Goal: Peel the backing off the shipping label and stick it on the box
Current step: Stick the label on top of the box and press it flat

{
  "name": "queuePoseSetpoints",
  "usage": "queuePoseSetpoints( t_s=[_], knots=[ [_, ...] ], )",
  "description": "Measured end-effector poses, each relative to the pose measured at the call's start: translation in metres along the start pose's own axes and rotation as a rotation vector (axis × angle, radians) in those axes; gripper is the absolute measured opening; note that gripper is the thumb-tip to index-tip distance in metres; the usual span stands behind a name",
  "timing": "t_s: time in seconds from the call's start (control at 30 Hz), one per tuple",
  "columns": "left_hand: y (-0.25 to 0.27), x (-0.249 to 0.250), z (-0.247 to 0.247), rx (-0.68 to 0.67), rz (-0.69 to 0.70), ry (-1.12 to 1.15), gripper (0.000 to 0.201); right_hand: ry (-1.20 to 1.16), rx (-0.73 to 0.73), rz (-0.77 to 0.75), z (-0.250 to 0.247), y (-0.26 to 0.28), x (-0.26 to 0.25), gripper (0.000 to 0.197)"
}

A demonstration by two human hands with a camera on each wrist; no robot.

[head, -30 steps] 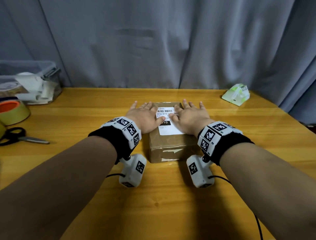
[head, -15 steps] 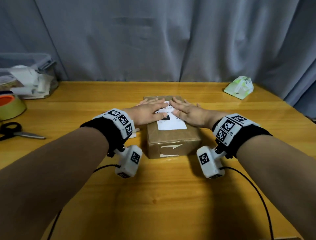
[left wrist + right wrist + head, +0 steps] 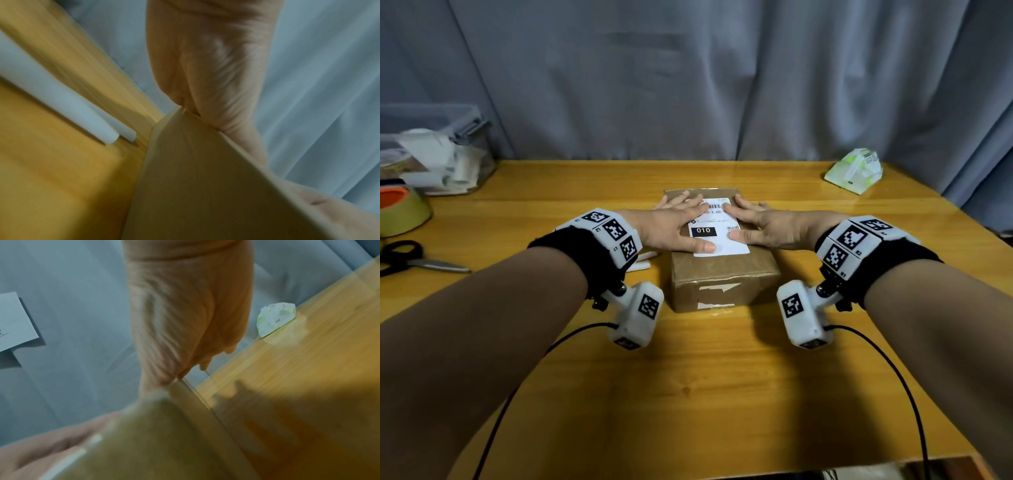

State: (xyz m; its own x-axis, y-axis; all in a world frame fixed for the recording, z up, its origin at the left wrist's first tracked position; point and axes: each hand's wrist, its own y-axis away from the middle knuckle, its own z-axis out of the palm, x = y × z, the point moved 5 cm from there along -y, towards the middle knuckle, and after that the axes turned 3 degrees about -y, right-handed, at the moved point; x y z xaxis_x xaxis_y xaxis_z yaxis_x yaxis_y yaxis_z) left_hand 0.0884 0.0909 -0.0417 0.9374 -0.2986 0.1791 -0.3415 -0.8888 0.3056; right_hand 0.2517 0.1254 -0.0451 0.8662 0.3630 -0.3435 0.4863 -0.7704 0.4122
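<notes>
A brown cardboard box (image 3: pixel 722 284) sits mid-table in the head view, with a white shipping label (image 3: pixel 717 236) lying flat on its top. My left hand (image 3: pixel 674 224) lies flat on the label's left side, fingers straight and thumb along the lower edge. From the other side my right hand (image 3: pixel 760 222) presses flat on the label's right half. The peeled white backing (image 3: pixel 642 260) lies on the table left of the box; it shows as a curled strip (image 3: pixel 61 104) in the left wrist view. The box side (image 3: pixel 205 186) and palm (image 3: pixel 216 65) fill that view.
A clear plastic bin (image 3: pixel 434 150) with papers, a tape roll (image 3: pixel 400 210) and black scissors (image 3: pixel 410 258) stand at the left. A white-green packet (image 3: pixel 854 171) lies at the back right. A grey curtain hangs behind the wooden table (image 3: pixel 705 394).
Both hands have slid across the label, from pointing forward to pointing inward, then apart so the label's middle shows. The box stays in place.
</notes>
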Motion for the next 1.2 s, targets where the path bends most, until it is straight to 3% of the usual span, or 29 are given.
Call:
queuePoseSetpoints(
  t_s=[0.3, 0.4, 0.53, 0.63, 0.7, 0.77, 0.87, 1.03, 1.2],
  knots=[
    [0.023, 0.017, 0.012, 0.173, 0.013, 0.32, 0.044, -0.051, 0.047, 0.018, 0.005, 0.018, -0.01, 0.056],
    [0.025, 0.018, 0.012, 0.191, -0.021, 0.371, 0.042, -0.133, 0.014, 0.03, 0.008, 0.03, -0.01, 0.056],
    [0.028, 0.015, 0.011, 0.119, -0.039, 0.388, 0.047, -0.223, 0.0, 0.032, 0.014, 0.041, -0.003, 0.061],
    [0.032, 0.018, 0.011, 0.045, -0.05, 0.325, 0.062, -0.455, 0.018, -0.043, 0.02, 0.045, -0.003, 0.061],
    [0.034, 0.025, 0.007, 0.053, -0.076, 0.281, 0.059, -0.55, 0.027, -0.057, 0.026, 0.047, -0.007, 0.06],
    [0.036, 0.036, 0.006, 0.101, -0.051, 0.152, 0.05, -0.549, 0.042, -0.046, 0.031, 0.045, -0.008, 0.059],
    [0.042, 0.052, 0.013, 0.124, 0.057, 0.006, 0.053, -0.513, 0.071, -0.008, 0.032, 0.047, -0.01, 0.058],
    [0.057, 0.055, 0.009, 0.121, 0.112, 0.037, 0.049, -0.477, 0.105, -0.008, 0.032, 0.054, -0.016, 0.057],
    [0.07, 0.061, -0.002, 0.147, 0.063, 0.166, 0.039, -0.423, 0.142, 0.013, 0.034, 0.06, -0.019, 0.055]
  ],
)
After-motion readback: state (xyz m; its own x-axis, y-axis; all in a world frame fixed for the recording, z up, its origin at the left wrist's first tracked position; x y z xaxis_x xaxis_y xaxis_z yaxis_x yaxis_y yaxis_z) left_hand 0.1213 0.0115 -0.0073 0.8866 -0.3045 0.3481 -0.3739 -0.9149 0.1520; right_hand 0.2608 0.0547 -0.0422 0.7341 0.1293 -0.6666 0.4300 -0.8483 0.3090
